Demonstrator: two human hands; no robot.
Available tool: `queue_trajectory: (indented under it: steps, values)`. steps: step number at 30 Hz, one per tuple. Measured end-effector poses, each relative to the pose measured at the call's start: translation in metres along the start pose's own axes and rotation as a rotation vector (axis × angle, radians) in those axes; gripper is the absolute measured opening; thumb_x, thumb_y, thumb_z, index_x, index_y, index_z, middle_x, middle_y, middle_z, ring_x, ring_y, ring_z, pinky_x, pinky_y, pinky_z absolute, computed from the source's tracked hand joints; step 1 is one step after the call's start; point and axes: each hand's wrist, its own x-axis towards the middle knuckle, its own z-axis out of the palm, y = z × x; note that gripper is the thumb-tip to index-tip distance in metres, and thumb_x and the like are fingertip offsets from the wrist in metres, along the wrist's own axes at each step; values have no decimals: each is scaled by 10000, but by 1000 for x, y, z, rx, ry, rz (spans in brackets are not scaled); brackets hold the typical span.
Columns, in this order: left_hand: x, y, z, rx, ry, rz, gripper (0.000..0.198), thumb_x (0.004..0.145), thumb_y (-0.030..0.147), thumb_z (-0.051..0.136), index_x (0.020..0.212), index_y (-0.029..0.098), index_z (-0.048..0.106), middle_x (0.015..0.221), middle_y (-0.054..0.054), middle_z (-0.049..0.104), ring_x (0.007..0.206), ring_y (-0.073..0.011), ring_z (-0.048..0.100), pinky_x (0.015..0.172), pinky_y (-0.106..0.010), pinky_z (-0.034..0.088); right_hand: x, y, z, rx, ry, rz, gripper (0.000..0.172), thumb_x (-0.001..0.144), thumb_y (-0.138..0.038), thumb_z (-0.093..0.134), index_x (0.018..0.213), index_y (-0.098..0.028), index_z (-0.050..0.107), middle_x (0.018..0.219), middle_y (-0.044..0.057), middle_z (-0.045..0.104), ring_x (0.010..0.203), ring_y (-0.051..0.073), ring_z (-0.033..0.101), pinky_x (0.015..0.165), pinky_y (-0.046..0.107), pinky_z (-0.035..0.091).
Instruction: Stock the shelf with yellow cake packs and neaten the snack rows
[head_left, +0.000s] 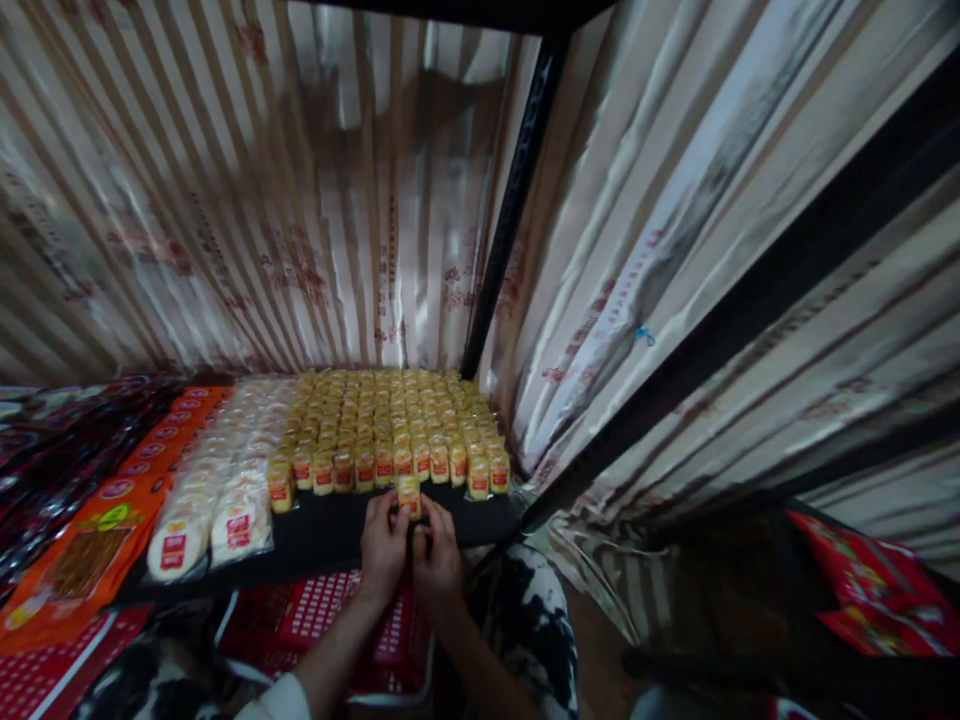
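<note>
Between my two hands is a small yellow snack packet (409, 494) with a red label, held just above the front of a black shelf (330, 525). My left hand (385, 545) grips the packet's left side with its fingers. On the other side, my right hand (438, 550) closes its fingertips on the right edge. Right behind stand tight rows of matching yellow packets (390, 415), upright and facing me. The front row is uneven, with packets further forward at both ends.
Left of the rows lie clear-wrapped white round packs (178, 540), orange snack bags (112, 520) and dark shiny packets (67, 460). Red baskets (315, 610) sit below the shelf. A black post (517, 210) and slanted bar (675, 370) frame the right. Striped sheeting (337, 200) hangs behind.
</note>
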Motion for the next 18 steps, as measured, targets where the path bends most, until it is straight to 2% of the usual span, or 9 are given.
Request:
queue_trajectory:
  steps: [4, 8, 13, 18]
  values:
    - [3, 23, 33, 25, -78, 20, 280, 816, 305, 452, 1009, 162, 596, 992, -89, 596, 878, -183, 614, 834, -342, 498, 7, 20, -26, -58, 73, 40, 379, 865, -241, 376, 1201, -174, 538, 1137, 134, 583, 1071, 224, 561, 864, 390, 503]
    - [7, 40, 56, 70, -137, 20, 238, 807, 245, 487, 1005, 176, 601, 1016, -81, 600, 900, -173, 611, 846, -313, 482, 11, 31, -40, -71, 124, 94, 398, 859, -239, 370, 1220, -163, 518, 1184, 150, 552, 1102, 233, 543, 857, 401, 503]
    - [17, 51, 70, 127, -157, 24, 221, 798, 216, 503, 993, 170, 599, 1006, -86, 609, 946, -184, 597, 876, -309, 455, 13, 45, -45, -84, 138, 74, 381, 856, -221, 354, 1186, -160, 536, 1165, 150, 566, 1112, 237, 531, 880, 424, 487]
    - [20, 52, 76, 178, -155, 9, 197, 802, 217, 496, 963, 155, 592, 977, -105, 614, 961, -210, 593, 882, -336, 446, 22, 54, -50, -101, 157, 69, 382, 856, -201, 348, 1187, -145, 530, 1162, 154, 565, 1106, 235, 530, 922, 451, 458]
